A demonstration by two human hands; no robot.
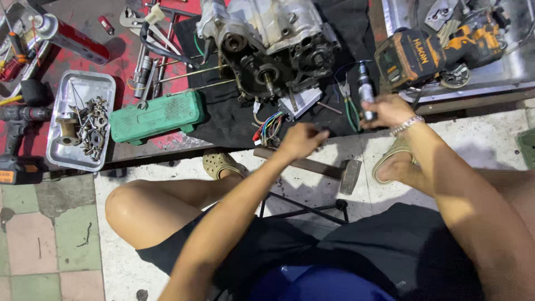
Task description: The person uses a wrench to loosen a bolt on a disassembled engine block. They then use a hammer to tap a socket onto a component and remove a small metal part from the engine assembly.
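Beside a stripped engine block point(273, 50) on a black mat, the right hand point(387, 111) is closed around a cylindrical metal tool point(365, 92) while the left hand point(301, 140), loosely curled and apparently empty, hovers below the engine near its coloured wiring point(268, 127), suggesting hands-on disassembly work.
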